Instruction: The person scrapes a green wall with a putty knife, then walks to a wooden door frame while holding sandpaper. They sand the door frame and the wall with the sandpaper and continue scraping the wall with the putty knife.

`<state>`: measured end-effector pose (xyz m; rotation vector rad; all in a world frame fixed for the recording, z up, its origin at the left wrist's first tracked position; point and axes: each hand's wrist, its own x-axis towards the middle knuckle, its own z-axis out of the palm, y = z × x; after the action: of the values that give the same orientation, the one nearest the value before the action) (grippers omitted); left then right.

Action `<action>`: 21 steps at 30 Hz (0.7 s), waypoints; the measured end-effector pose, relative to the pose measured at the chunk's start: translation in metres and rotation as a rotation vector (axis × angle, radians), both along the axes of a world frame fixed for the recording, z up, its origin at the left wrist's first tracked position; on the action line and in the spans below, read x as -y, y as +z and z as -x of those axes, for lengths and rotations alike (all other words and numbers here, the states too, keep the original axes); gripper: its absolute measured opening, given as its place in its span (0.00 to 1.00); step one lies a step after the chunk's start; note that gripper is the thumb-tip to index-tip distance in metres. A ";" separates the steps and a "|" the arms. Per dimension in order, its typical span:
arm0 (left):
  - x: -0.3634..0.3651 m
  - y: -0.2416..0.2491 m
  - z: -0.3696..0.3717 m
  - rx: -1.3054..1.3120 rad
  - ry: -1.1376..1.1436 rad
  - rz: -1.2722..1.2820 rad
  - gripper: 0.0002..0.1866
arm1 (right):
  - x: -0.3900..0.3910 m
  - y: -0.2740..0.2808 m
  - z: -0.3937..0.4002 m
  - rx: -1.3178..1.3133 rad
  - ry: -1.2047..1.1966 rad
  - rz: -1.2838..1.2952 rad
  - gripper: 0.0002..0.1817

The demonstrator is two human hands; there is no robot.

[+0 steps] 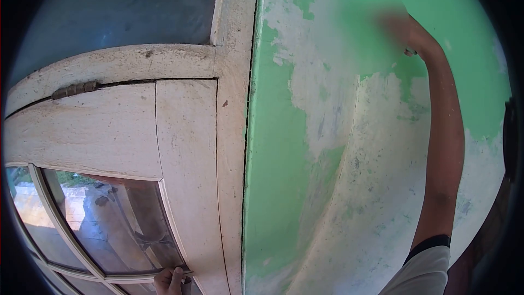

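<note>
My right arm reaches up along the wall, and my right hand [396, 24] is at the upper part of the green painted wall [278, 186]. A blur covers that hand and the patch of wall around it, so its fingers and anything in them are hidden. Something small, perhaps a bracelet [410, 52], shows at the wrist. Pale bare patches [322, 93] spread over the wall where the green is gone. At the bottom, my left hand [169, 282] has its thumb and fingers closed on a white window bar [147, 277] of the glazed panel.
Left of the wall stands a worn white wooden frame [232, 131] with a rusty hinge [75, 90] and a dark pane [136, 5] above. Glass panes [114, 224] below reflect the outdoors. The wall's corner edge [341, 169] runs down the middle.
</note>
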<state>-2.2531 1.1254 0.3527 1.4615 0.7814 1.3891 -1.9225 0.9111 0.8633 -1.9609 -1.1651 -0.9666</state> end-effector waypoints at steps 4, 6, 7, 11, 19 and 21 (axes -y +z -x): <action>-0.002 -0.002 0.003 0.010 -0.086 0.077 0.14 | -0.028 0.005 -0.005 0.066 -0.030 0.044 0.20; 0.002 0.005 0.002 0.025 -0.091 0.086 0.14 | -0.036 0.015 -0.012 0.088 -0.028 0.051 0.20; 0.006 0.015 0.001 -0.042 -0.019 0.072 0.14 | -0.028 0.021 -0.013 0.091 0.005 0.029 0.20; 0.007 0.013 -0.005 -0.037 0.065 0.002 0.17 | 0.008 0.017 -0.014 0.076 -0.048 0.050 0.20; 0.008 0.017 0.001 -0.035 0.035 0.043 0.17 | -0.007 0.008 -0.006 0.054 -0.022 0.115 0.20; 0.010 0.019 0.000 -0.023 0.035 0.043 0.17 | -0.038 0.022 -0.018 0.085 0.039 0.033 0.20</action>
<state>-2.2528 1.1150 0.3714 1.4387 0.8497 1.3755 -1.9042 0.9487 0.8858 -1.9320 -1.2693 -1.0257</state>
